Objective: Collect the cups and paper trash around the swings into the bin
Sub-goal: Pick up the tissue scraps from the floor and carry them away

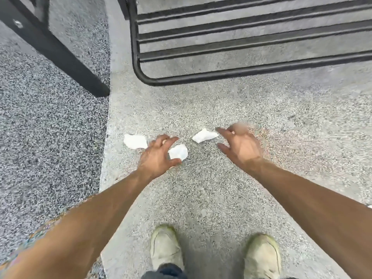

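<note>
1. Both hands stretched forward and down over the pale speckled floor [211,188], bare forearms coming in from the lower corners.
2. Left hand [159,154] with fingers spread and bent like a claw, thumb and forefinger on either side of the middle paper scrap [178,151]; very near to it or just touching, cannot tell which, no firm pinch visible.
3. Right hand [239,143] wide open, fingers spread and pointing left, nothing held; outer fingers blurred.
4. Right paper scrap [205,135], white and crumpled, lying on the floor just beside the right forefinger tip, apart from the palm.
5. Left paper scrap [135,141], also white and crumpled, flat on the floor just beyond the left hand, close to the border of the darker speckled floor [40,121].
6. All three scraps in a loose row across the floor, the middle one a little nearer to the feet.
7. Black swing seat [241,57] with long slats and a rounded corner, hanging over the floor beyond the scraps.
8. Black slanted post [60,55] at upper left, foot standing at the border between the two floor colours.
9. Two pale worn shoes [261,256] at the bottom edge, toes pointing toward the scraps, well apart from them.
</note>
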`<act>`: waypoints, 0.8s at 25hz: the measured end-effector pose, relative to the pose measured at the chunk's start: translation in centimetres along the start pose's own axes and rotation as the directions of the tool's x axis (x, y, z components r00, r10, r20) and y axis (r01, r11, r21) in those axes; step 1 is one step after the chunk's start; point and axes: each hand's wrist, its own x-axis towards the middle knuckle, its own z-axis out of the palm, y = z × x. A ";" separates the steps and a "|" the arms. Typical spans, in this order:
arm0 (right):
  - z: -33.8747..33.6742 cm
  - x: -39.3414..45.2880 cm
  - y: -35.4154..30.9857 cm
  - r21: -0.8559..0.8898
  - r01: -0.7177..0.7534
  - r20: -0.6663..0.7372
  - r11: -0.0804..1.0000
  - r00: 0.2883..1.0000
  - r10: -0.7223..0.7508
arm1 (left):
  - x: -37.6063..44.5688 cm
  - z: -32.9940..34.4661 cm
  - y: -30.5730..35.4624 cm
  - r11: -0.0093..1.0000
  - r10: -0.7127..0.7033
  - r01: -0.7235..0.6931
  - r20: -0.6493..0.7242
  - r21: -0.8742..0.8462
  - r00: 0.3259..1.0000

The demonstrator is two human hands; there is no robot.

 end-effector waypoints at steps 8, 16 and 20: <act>6.2 5.5 0.8 -0.106 0.117 0.091 0.987 0.990 -0.107 | 2.9 5.1 -1.5 0.979 0.172 -0.175 0.034 0.107 0.984; 8.1 5.2 -0.4 -0.188 0.085 0.067 0.979 0.995 -0.073 | 3.2 5.9 -1.1 0.963 0.214 -0.218 0.038 0.157 0.976; 7.7 4.6 -1.3 -0.130 0.058 0.086 0.990 0.995 -0.047 | 3.3 7.1 -1.6 0.963 0.192 -0.193 0.022 0.190 0.981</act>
